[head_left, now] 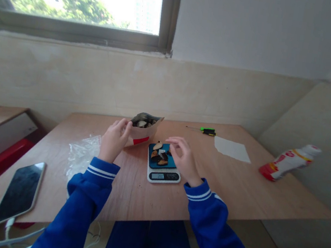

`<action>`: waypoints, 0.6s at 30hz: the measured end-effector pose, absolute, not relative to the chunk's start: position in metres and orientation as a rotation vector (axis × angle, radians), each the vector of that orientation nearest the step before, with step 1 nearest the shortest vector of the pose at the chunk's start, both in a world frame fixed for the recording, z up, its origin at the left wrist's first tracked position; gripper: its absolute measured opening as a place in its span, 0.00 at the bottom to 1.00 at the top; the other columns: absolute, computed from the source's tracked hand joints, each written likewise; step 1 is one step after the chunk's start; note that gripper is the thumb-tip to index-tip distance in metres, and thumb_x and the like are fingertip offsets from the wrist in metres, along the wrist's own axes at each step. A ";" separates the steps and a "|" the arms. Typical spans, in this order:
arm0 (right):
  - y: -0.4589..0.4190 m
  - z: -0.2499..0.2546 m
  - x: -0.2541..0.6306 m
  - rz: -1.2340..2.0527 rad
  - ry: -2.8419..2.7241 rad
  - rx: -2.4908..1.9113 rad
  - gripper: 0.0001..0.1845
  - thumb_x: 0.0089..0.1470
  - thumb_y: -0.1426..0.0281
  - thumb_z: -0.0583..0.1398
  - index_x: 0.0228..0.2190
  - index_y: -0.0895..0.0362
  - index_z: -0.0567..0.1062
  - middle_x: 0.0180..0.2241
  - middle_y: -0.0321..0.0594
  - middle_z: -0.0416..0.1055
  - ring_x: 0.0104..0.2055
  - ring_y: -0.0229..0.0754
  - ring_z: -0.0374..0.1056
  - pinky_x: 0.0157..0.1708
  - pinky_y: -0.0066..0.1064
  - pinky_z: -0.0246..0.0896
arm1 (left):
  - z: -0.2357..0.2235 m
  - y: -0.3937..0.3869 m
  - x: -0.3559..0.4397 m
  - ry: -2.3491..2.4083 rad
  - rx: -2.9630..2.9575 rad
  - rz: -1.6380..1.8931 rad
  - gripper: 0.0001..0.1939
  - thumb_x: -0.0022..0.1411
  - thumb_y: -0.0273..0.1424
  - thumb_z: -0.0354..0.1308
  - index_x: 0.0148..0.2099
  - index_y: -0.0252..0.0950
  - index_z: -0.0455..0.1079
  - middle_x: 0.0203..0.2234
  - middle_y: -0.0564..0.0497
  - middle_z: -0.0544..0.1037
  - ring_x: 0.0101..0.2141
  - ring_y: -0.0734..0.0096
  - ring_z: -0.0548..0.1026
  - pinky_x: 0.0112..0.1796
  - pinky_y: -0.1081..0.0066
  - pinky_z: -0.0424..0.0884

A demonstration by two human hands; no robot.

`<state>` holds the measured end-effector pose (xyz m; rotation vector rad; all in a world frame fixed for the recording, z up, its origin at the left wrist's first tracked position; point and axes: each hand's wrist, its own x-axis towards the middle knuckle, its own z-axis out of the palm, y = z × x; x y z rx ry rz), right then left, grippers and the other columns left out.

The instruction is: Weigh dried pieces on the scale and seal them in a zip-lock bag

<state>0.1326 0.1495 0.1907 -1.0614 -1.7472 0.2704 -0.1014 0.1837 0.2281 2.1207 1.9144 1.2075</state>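
My left hand (115, 139) is gripping the pouch (143, 131) at its left edge, mouth tilting open toward 2 o'clock. Right hand (183, 157) is hovering over the scale (164, 163), fingers loosely apart; can't tell if it's pinching a piece. Pieces (159, 155) are sitting on the scale's blue top, at 9 o'clock from the right hand, nearer it. Display is unreadable.

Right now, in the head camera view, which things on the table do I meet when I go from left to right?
Phone → clear plastic bag → left hand holding the open pouch → kitchen scale with dark pieces on it, right hand over it → screwdriver → white paper → bottle lying on its side.
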 end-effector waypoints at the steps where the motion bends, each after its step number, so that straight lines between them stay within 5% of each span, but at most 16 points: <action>1: 0.153 0.207 0.128 0.339 -1.765 -0.995 0.13 0.62 0.71 0.51 0.41 0.55 0.75 0.42 0.43 0.73 0.49 0.43 0.69 0.48 0.36 0.64 | 0.229 0.181 -0.100 1.933 2.133 1.195 0.18 0.68 0.42 0.44 0.40 0.40 0.71 0.38 0.48 0.77 0.38 0.65 0.74 0.35 0.71 0.64; 8: 0.196 0.266 0.092 0.324 -2.411 -0.904 0.15 0.58 0.80 0.52 0.42 0.61 0.77 0.44 0.45 0.77 0.46 0.42 0.72 0.48 0.33 0.64 | 0.224 0.164 -0.098 1.931 2.195 1.174 0.18 0.69 0.41 0.46 0.43 0.40 0.76 0.37 0.49 0.81 0.34 0.67 0.77 0.33 0.73 0.64; 18: 0.213 0.263 0.054 0.206 -2.733 -1.455 0.13 0.57 0.76 0.58 0.43 0.62 0.78 0.45 0.53 0.78 0.46 0.49 0.75 0.44 0.32 0.68 | 0.192 0.143 -0.087 1.741 2.304 1.389 0.18 0.70 0.37 0.46 0.54 0.40 0.72 0.53 0.49 0.75 0.51 0.62 0.75 0.48 0.65 0.69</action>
